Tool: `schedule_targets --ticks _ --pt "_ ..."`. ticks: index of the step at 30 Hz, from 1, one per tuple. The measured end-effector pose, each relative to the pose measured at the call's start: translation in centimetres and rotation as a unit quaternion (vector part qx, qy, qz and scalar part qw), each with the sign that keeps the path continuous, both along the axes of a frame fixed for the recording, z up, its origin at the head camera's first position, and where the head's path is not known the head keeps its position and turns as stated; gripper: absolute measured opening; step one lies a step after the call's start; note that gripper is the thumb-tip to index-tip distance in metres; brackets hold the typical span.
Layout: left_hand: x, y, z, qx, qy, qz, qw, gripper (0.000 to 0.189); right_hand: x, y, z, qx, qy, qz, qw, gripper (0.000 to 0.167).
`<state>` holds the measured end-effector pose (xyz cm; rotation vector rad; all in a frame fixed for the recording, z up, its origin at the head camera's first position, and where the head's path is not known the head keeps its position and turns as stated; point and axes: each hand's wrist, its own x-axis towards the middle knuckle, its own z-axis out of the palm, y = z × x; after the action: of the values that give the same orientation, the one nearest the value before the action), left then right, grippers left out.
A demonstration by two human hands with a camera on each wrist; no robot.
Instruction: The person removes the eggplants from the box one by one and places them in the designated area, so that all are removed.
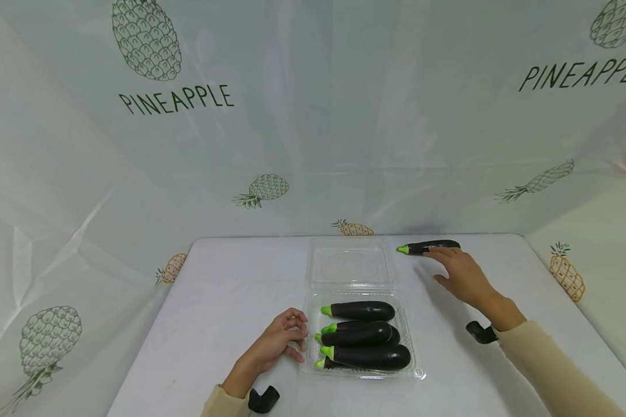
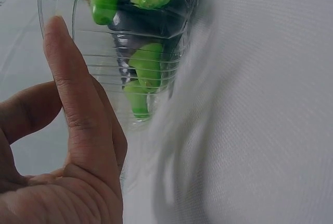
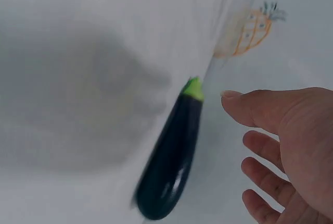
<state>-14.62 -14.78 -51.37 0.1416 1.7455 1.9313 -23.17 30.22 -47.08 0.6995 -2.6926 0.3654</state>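
One glossy, near-black eggplant [image 3: 170, 156] tapers toward a bright green cap [image 3: 194, 88].

Right hand [image 1: 463, 275] stretches out; left hand [image 1: 277, 340] seems loosely bent.

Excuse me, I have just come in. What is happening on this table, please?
Someone's right hand is reaching over a lone eggplant near the far edge of the table, without gripping it. The left hand is at the left side of a clear container. Several other eggplants lie inside, and the lid is open behind them.
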Motion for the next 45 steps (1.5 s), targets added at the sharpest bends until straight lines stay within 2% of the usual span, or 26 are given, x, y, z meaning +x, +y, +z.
schedule_targets --ticks 4,10,17,26,34,45 --pt "0.0 0.0 0.1 -0.001 0.001 0.000 1.0000 0.026 1.3 -1.9 0.8 -0.003 0.015 0.021 0.9997 0.063" --pt "0.0 0.0 0.0 -0.004 -0.002 0.001 1.0000 0.026 3.5 -4.7 1.7 0.005 0.015 0.036 0.9992 0.062" --pt "-0.1 0.1 0.0 -0.005 -0.004 0.001 1.0000 0.027 5.6 -7.0 1.9 0.008 0.027 0.085 0.9960 0.061" --pt "-0.2 0.0 -0.1 -0.001 -0.003 -0.001 1.0000 0.026 7.7 -8.8 2.1 0.019 0.032 0.135 0.9901 0.057" --pt "0.0 -0.1 0.0 0.002 -0.003 -0.001 1.0000 0.025 8.6 -9.8 2.2 0.028 0.006 0.181 0.9831 0.055" --pt "-0.2 0.0 -0.2 0.001 -0.003 -0.003 1.0000 0.024 8.8 -10.7 2.6 0.060 -0.033 0.207 0.9760 0.051"
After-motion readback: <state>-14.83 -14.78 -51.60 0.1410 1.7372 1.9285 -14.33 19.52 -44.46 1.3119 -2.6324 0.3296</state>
